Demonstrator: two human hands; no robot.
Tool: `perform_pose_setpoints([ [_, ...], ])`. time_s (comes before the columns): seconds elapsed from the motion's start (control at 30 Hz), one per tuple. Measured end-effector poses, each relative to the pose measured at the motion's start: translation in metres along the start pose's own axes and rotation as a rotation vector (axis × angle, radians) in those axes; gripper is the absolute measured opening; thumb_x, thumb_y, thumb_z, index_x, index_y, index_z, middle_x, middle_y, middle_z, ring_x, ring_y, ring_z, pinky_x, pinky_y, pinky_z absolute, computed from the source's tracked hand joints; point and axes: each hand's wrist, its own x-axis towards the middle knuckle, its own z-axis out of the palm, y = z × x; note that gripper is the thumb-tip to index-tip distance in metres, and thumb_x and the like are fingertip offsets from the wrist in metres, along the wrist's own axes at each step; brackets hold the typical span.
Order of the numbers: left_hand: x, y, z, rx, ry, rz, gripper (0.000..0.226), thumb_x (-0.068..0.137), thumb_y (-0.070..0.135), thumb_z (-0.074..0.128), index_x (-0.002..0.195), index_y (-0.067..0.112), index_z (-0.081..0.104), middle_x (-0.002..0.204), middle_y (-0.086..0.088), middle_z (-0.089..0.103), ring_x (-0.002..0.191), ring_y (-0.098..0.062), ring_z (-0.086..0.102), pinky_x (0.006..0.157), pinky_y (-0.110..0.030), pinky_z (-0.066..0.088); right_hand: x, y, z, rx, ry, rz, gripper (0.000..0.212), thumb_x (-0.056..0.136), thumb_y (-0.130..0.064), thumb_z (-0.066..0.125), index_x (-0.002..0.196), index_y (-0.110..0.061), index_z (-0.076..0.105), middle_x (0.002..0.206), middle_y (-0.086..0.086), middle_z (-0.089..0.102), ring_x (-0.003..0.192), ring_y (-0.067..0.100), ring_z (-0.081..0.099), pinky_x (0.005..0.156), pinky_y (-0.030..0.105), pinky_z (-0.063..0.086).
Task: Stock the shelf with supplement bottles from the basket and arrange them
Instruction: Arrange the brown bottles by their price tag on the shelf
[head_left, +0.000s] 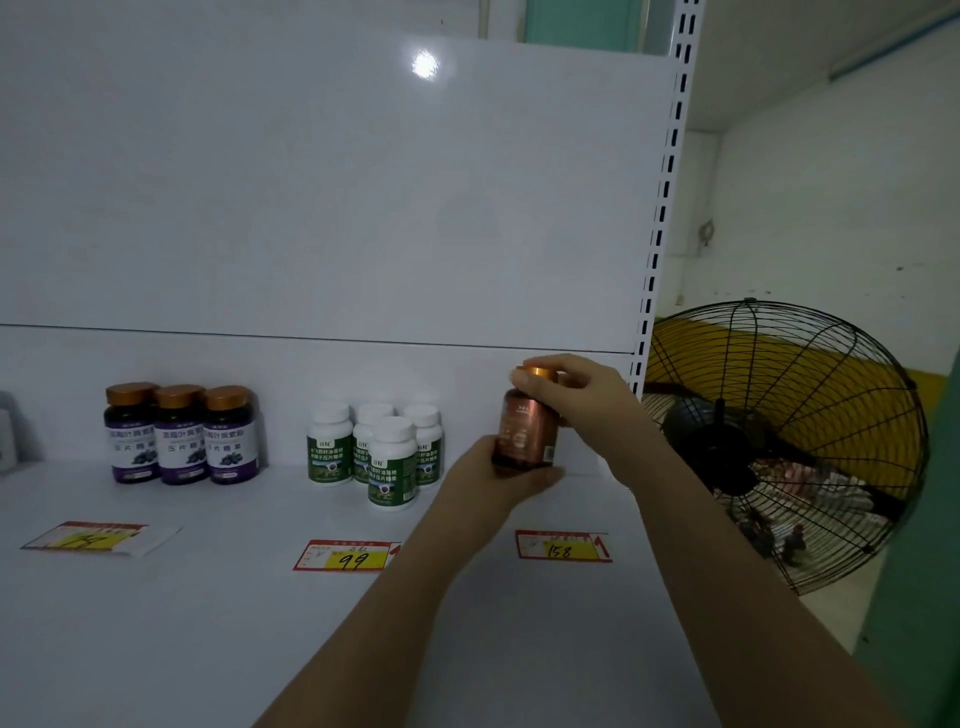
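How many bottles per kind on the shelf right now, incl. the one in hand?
Purple-label bottles, gold caps: 3
Green-label bottles, white caps: 4
Copper bottle, gold cap, held by left hand at its base and right hand on the cap: 1
Total: 8
A white object at the far left edge is cut off; not counted.

Both hands (485, 475) (576, 395) forward, fingers (535, 382) curled closed.

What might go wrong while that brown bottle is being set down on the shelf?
The brown bottle is held above the shelf by both hands: left hand under its base, right hand on the gold cap. A slip might drop it. The left forearm passes close to the front white-capped green bottle, so a sideways move could knock that cluster over.
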Motion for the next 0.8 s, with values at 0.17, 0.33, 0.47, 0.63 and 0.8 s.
perform_pose_setpoints([
  [0.17,-0.002,0.001,-0.006,-0.138,-0.084,-0.041,0.03,0.08,0.034,0.071,0.106,0.024,0.062,0.102,-0.003,0.071,0.096,-0.016,0.066,0.094,-0.033,0.051,-0.006,0.014,0.0,0.221,-0.067,0.064,0.03,0.093,-0.042,0.053,0.11,-0.02,0.065,0.11,0.004,0.066,0.102,0.019,0.064,0.084,0.033,0.056],
  [0.33,-0.003,0.002,-0.007,-0.154,-0.113,-0.051,0.036,0.079,0.029,0.073,0.111,0.021,0.06,0.104,-0.003,0.07,0.098,-0.016,0.066,0.097,-0.033,0.05,-0.012,0.015,-0.004,0.283,-0.071,-0.007,0.024,0.092,-0.027,0.057,0.113,-0.019,0.066,0.11,0.006,0.067,0.102,0.019,0.064,0.079,0.028,0.055],
  [0.47,-0.004,0.001,-0.01,-0.282,-0.182,-0.098,0.044,0.08,0.021,0.072,0.121,0.011,0.058,0.111,-0.007,0.069,0.106,-0.019,0.064,0.1,-0.034,0.047,-0.013,0.016,-0.007,0.376,-0.09,0.007,0.027,0.094,-0.022,0.054,0.119,-0.015,0.063,0.115,0.009,0.065,0.106,0.021,0.062,0.087,0.034,0.054],
  [0.63,-0.004,0.002,-0.01,-0.162,-0.088,-0.048,0.045,0.073,0.025,0.079,0.114,0.017,0.062,0.105,0.001,0.071,0.1,-0.014,0.066,0.096,-0.032,0.05,-0.016,0.012,-0.006,0.49,-0.173,0.014,0.03,0.097,-0.025,0.047,0.119,-0.01,0.061,0.113,0.007,0.065,0.103,0.016,0.062,0.084,0.03,0.053],
  [0.8,-0.005,0.004,-0.009,-0.087,0.01,-0.063,0.055,0.065,0.03,0.085,0.111,0.018,0.057,0.101,0.004,0.07,0.093,-0.011,0.066,0.084,-0.023,0.052,-0.016,0.011,-0.002,0.309,-0.079,-0.015,0.024,0.087,-0.032,0.064,0.109,-0.022,0.067,0.106,-0.001,0.067,0.101,0.012,0.063,0.086,0.032,0.055],
])
